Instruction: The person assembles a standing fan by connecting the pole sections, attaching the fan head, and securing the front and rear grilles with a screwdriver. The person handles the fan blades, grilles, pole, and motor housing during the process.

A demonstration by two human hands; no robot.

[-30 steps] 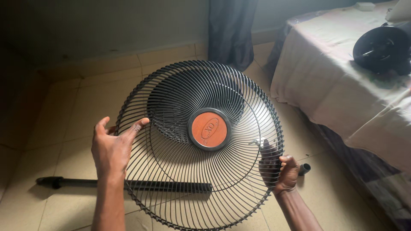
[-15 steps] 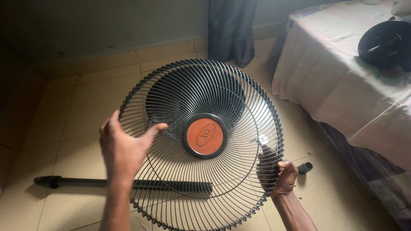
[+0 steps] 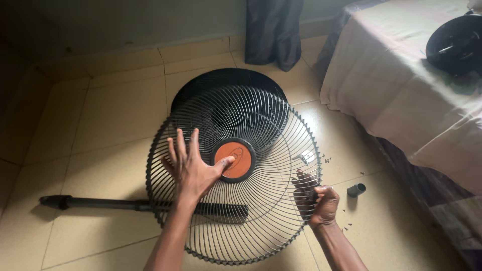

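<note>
A round black wire fan grille [image 3: 261,221] with an orange centre badge [image 3: 234,159] is held low over the tiled floor, tilted toward me. My left hand [image 3: 193,168] lies flat on the grille's face with fingers spread, its thumb touching the badge. My right hand [image 3: 315,200] grips the grille's right rim, fingers curled through the wires. A second dark round fan part [image 3: 221,83] lies on the floor behind and beneath the grille.
A black pole [image 3: 100,204] lies across the floor under the grille. A small black cap [image 3: 356,190] and bits of debris sit on the tiles at right. A bed with a pale sheet [image 3: 401,85] carries a black fan motor housing [image 3: 454,45]. A dark curtain [image 3: 273,30] hangs behind.
The grille has dropped lower and tilted flatter. My left hand left the left rim and moved onto the grille's face beside the badge. My right hand kept its grip.
</note>
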